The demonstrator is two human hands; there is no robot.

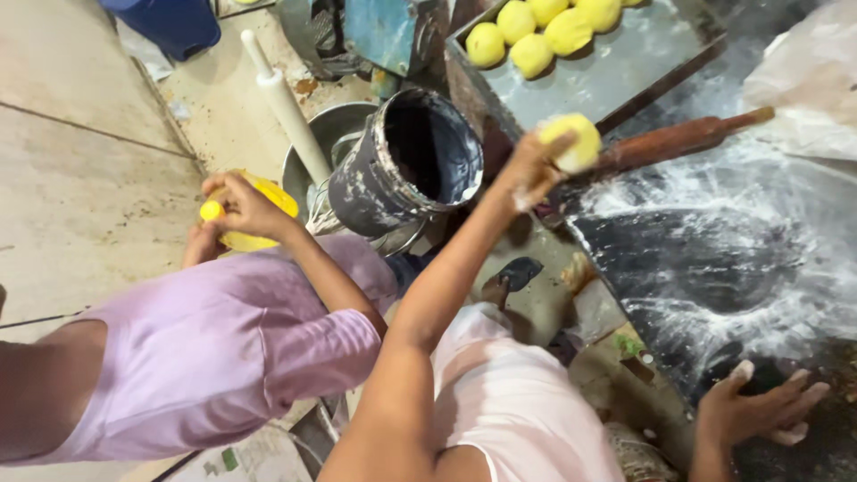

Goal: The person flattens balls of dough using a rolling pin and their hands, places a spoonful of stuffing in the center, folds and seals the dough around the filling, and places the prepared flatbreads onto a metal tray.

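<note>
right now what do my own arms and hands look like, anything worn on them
Both arms are bare as far as the view shows: no sleeves, gloves, watch or bracelet can be seen. The left hand has white flour smeared on it, and the right hand has pale, dusty fingertips. A pale pinkish-white garment covers the body. The lilac short sleeve belongs to another person.

Matt, soft yellow dough ball (pixel 571 141) sits in the left hand (pixel 534 170). Just beside it lies a smooth brown wooden rolling pin (pixel 678 138). Below, the dark slab (pixel 705 259) looks rough and floury. The tray (pixel 625 71) above is dull grey metal.
</note>
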